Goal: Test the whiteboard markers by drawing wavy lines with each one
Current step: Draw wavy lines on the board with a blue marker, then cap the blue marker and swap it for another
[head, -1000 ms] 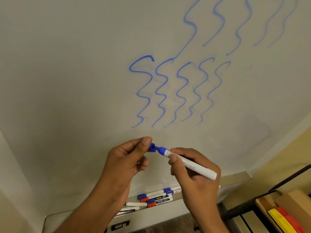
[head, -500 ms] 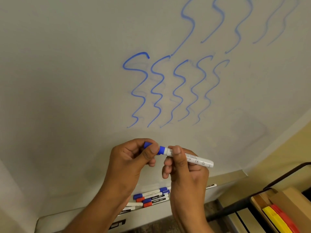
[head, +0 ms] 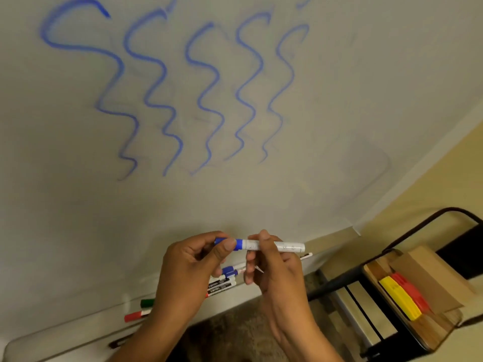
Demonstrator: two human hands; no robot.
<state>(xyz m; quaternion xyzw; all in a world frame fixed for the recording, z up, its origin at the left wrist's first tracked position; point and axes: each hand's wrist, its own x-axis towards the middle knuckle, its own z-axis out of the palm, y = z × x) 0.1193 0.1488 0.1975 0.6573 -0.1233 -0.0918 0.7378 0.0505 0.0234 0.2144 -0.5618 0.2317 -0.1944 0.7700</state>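
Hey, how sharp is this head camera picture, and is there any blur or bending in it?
Head view: soft all over, the blue wavy lines smeared; the board's right edge runs slanted, wide-angle look; light dim and warm, no glare; the left hand and right hand holding the blue marker are the clearest part.

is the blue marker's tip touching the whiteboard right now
No, the blue marker is held level between the left hand and right hand, below the wavy lines, its cap on.

Blue waves on my white board

My marker [head: 277, 246] is white with a blue cap [head: 230, 243]; five blue wavy lines [head: 183, 95] cross the whiteboard [head: 339, 100].
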